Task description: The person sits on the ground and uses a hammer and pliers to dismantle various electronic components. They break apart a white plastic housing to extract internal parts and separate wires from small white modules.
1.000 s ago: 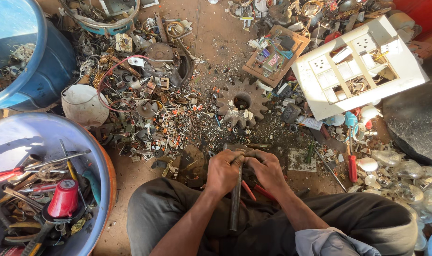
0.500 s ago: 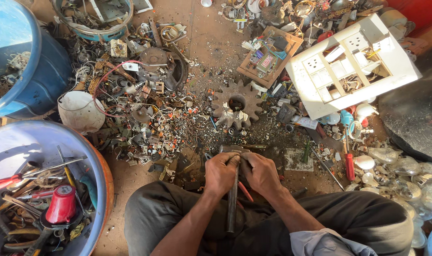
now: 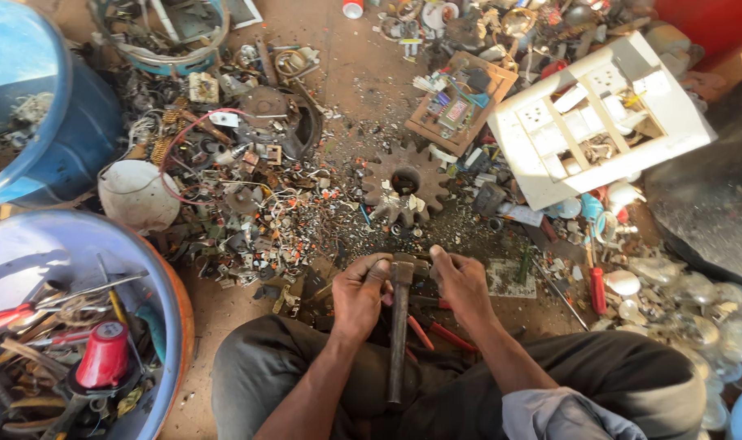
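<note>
Hammer [image 3: 398,330]: lay handle-down over the lap, head between both hands.
Left hand [image 3: 360,293]: curled shut around the hammer head.
Right hand [image 3: 461,283]: fingers bent, gripping a small part beside it.
Gear [image 3: 405,186]: farther out, on the floor.

Rusty matt metal hammer [image 3: 399,326]
</note>
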